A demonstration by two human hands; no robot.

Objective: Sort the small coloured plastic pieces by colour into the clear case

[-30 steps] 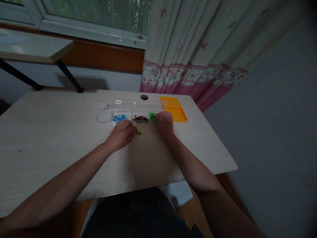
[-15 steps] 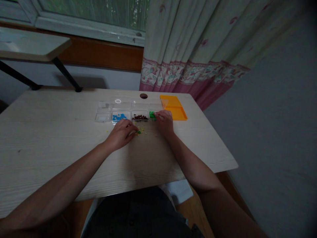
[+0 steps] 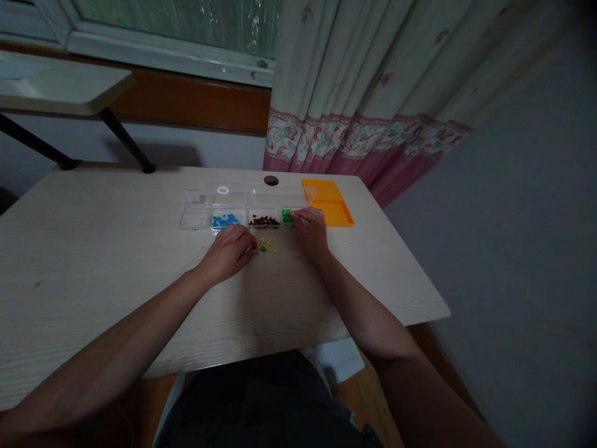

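Caught the left hand [image 3: 227,252] low on the desk [image 3: 93,249], fingers curled and tips drawn together at a loose scatter of beads [image 3: 263,245] lying at its 3 o'clock; could not tell whether any bead sat in that pinch; found the right hand [image 3: 311,232] at 3 o'clock of the scatter, thumb and forefinger closed to a point over the green beads [image 3: 286,215] in the end compartment of a clear sorting tray [image 3: 205,200], too small to tell if anything was gripped; saw blue beads [image 3: 225,219] and brown beads [image 3: 263,220] in the compartments toward 9 o'clock, and an orange lid [image 3: 332,205] at the tray's 3 o'clock. Judged the beads featherlight, hard and smooth, apt to skitter or bounce across the desk; best taken one at a time, pinched across the sides between thumb pad and fingertip.
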